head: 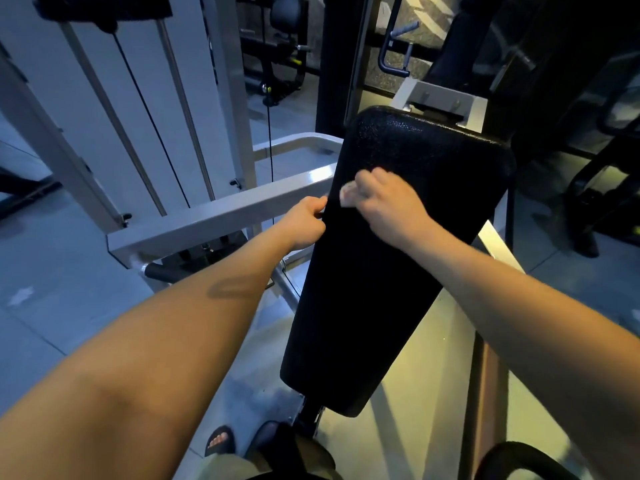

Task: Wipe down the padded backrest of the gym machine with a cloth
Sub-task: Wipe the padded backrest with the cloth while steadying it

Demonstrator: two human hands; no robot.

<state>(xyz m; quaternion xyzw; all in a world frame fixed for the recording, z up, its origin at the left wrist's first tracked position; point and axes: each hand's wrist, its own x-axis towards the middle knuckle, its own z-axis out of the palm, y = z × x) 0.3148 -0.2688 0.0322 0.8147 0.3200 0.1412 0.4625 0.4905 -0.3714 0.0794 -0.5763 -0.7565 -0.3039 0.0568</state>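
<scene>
Gripping a cloth (347,195), right hand (386,202) touches backrest (398,299).

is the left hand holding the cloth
No, the right hand holds the cloth against the backrest, while the left hand grips its left edge.

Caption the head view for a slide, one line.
Left hand grips the edge of the black backrest while the right hand presses a pale cloth against its upper part.
</scene>
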